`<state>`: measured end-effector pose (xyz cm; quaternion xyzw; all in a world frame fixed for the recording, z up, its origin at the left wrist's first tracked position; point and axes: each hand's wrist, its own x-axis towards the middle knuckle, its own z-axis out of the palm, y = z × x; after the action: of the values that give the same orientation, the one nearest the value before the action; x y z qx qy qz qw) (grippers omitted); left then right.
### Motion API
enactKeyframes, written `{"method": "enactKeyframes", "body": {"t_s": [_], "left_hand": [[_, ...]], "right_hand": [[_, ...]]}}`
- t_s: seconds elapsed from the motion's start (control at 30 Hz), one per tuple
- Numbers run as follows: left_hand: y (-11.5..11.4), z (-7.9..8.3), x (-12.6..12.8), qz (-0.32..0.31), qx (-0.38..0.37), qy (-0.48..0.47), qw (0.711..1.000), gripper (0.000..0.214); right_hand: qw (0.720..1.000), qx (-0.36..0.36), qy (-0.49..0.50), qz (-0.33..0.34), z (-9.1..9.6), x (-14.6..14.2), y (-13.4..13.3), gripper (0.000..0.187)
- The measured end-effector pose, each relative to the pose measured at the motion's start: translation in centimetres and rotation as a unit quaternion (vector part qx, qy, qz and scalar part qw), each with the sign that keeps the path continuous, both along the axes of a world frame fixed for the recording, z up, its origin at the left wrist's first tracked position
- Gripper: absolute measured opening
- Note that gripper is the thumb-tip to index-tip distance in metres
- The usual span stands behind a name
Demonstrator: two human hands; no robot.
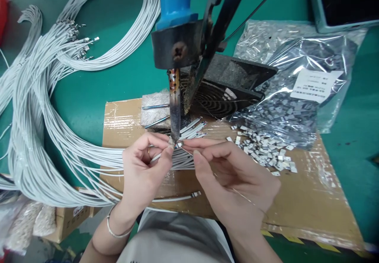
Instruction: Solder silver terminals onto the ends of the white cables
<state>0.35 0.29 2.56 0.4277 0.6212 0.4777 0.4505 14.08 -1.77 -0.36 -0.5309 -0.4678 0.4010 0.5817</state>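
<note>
Under the tip of a mounted soldering iron (175,117), my left hand (145,172) pinches the end of a white cable (156,157). A tiny metal piece seems to sit at that end, largely covered by my fingertips. From the other side, my right hand (237,176) grips a thin solder wire (187,151) between thumb and fingers, its front end close to the iron tip. The wire's tail crosses my right palm. Beneath my hands lie several more white cables (185,163), and a single cable end with a small metal connector (195,194) rests nearer my body.
Small metal connectors (266,148) lie heaped on a cardboard sheet (302,203) at right, beside a plastic bag (314,69). A black fan (213,97) stands behind the iron. Large white cable bundles (32,136) cover the left side. A framed device (346,2) sits back right.
</note>
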Motion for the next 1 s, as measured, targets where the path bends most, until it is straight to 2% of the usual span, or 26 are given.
{"method": "enactKeyframes", "body": {"t_s": [1.0], "left_hand": [[-0.11, 0.00, -0.17, -0.014, 0.028, 0.001, 1.000, 0.014]], "right_hand": [[1.000, 0.015, -0.008, 0.000, 0.04, -0.08, 0.05, 0.022]]}}
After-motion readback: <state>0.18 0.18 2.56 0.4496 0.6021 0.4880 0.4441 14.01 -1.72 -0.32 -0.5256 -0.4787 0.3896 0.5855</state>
